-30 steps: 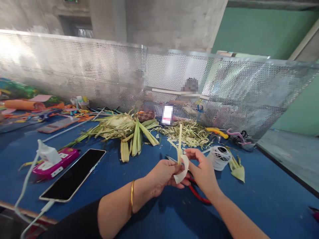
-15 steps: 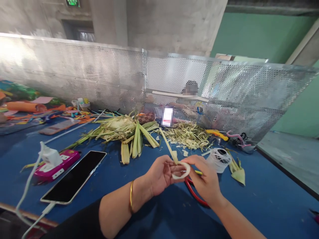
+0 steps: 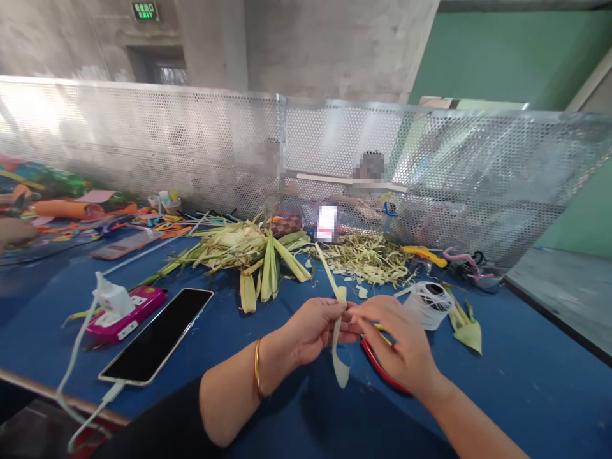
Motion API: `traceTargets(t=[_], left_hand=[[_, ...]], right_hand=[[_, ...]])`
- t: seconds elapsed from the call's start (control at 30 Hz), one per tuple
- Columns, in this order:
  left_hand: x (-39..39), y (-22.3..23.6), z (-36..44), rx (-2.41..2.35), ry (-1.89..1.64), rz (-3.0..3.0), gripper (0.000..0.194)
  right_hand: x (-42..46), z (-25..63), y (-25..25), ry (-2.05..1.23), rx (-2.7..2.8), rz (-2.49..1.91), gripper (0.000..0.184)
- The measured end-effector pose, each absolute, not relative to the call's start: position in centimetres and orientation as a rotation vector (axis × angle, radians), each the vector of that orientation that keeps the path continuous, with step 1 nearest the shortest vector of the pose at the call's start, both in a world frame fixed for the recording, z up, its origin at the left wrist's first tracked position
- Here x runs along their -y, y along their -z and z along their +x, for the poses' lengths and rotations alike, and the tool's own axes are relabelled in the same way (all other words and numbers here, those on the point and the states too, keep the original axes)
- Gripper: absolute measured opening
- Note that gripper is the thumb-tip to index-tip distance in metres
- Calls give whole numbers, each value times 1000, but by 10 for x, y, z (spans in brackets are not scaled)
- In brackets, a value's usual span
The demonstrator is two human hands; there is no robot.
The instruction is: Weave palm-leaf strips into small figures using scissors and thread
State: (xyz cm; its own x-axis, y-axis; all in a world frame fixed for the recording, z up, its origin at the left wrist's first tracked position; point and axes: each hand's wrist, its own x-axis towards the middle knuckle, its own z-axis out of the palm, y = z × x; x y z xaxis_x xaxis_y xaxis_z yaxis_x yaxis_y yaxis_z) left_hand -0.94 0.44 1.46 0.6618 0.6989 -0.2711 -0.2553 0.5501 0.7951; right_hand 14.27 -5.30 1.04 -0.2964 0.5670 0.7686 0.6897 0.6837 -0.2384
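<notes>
My left hand, a gold bangle at its wrist, pinches a pale husk strip between thumb and fingers. The strip's broad end hangs below the fingers, and a narrow stalk-like length points up and away from them. Close against the left fingertips is my right hand, its thumb and fingers drawn together; what they hold, if anything, is too small to make out. Under the right hand lies a tool with red and yellow handles, partly covered. A roll of white ribbon-like material stands just beyond.
Green husks and thin shreds are heaped at the back, before a perforated metal screen. On the left lie a phone on its cable and a magenta power strip. Another person's hand shows at far left.
The strip was curled in a loop between both hands; its broad end now hangs down straight. My right hand has let go of that end, its fingers moving to the left fingertips.
</notes>
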Motion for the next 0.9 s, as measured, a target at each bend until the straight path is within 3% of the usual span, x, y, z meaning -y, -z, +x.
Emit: traceTargets(t=[0.13,0.23,0.33,0.73,0.9], left_hand=[[-3,-17,-12,-580,-492,935,20],[-2,-20,-14,-551,-402,998,18],[-2,-21,-14,-538,-353,1019,19],[-3,-17,-15,-554,-364,1078,21],[-4,-18,-14,-606,-388,1067,21]], right_hand=[[35,162,-1,59,1629,-1319,19],[25,171,4,-106,1708,-1348,26],[22,175,3,-174,1863,-1285,19],[23,172,7,-252,1916,-1321,13],[22,178,8,-87,1901,-1336,18]])
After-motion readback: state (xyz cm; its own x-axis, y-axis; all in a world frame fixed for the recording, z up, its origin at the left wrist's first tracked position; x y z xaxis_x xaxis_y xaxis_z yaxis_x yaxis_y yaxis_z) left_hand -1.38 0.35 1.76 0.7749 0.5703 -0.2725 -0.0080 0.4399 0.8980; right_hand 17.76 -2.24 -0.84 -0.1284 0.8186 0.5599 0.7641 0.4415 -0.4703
